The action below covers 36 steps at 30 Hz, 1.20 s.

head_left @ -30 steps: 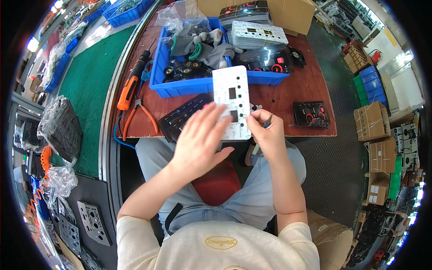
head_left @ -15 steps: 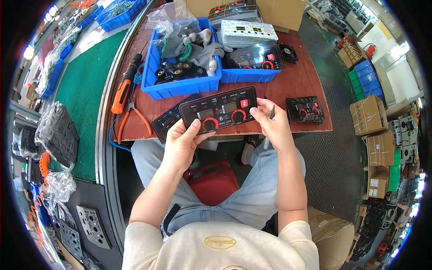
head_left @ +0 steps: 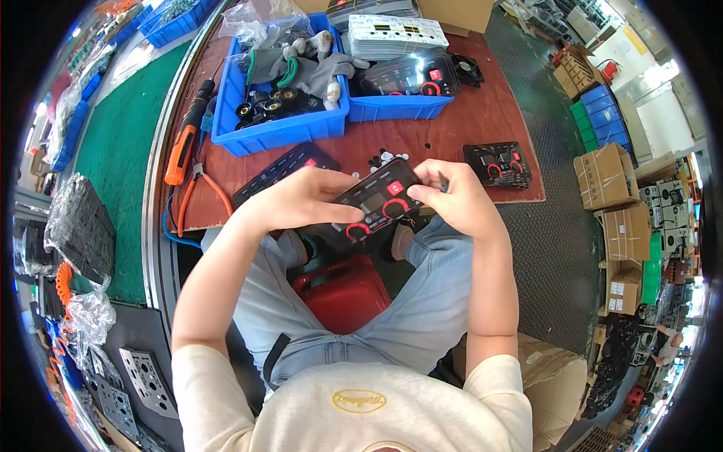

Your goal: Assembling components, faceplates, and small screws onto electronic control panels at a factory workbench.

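Note:
A black control panel (head_left: 382,202) with red dial rings and a red square is tilted over the table's front edge. My left hand (head_left: 312,200) reaches across its left part, fingers on the face and thumb side near the lower dial. My right hand (head_left: 457,197) pinches the panel's right end between thumb and fingers. The dark tip of a slim pen-like tool (head_left: 443,181) shows among the right fingers; the rest is hidden. Behind my left hand lie more black panels (head_left: 282,172). Small black and white round pieces (head_left: 384,159) lie just beyond the held panel.
A blue bin (head_left: 282,134) holds grey gloves and black knobs. Another blue bin (head_left: 399,110) carries panels, with white panels (head_left: 398,36) stacked behind. At right sits a stack of panels (head_left: 497,166). Orange-handled pliers (head_left: 203,192) and an orange-black screwdriver (head_left: 184,147) lie left.
The panel has tilted, its right end up, and moved slightly. My left hand has swung from its lower left corner to over its left part. The small round pieces have come into view.

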Each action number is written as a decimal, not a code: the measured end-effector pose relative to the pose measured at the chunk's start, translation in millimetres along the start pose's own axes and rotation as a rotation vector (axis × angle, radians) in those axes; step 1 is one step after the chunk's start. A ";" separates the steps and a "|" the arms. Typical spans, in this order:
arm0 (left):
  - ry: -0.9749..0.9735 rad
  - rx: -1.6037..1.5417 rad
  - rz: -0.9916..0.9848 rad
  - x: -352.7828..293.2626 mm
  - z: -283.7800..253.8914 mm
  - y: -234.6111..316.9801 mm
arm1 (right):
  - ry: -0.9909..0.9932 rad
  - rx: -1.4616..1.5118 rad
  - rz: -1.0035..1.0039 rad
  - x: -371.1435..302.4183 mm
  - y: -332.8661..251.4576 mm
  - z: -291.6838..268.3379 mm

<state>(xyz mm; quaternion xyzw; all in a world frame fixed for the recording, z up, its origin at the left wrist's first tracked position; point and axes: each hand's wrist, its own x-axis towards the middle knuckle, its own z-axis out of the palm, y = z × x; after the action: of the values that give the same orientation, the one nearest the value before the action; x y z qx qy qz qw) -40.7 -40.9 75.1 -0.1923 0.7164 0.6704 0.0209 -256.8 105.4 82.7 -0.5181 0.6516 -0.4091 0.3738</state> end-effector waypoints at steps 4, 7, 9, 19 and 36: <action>-0.045 -0.148 -0.072 23.7 15.7 -1.4 | 0.025 -0.136 -0.086 17.7 -12.8 8.7; 0.148 -0.416 -0.047 25.9 17.6 -16.9 | 0.224 -0.477 -0.235 21.5 -16.2 7.6; 0.173 -0.482 0.033 27.6 19.8 -16.9 | 0.300 -0.686 -0.232 22.3 0.6 7.3; 0.467 -0.526 0.062 41.4 24.6 -26.2 | 0.201 -0.612 -0.394 28.4 18.5 23.4; 0.630 0.091 0.181 48.0 50.0 -22.7 | 0.323 -0.705 -0.386 28.7 18.9 36.1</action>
<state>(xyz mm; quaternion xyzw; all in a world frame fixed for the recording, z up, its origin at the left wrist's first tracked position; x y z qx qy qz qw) -89.6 -4.9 34.7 -0.3245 0.7309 0.5446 -0.2529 -236.2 74.5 49.5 -0.6555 0.6929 -0.2998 -0.0162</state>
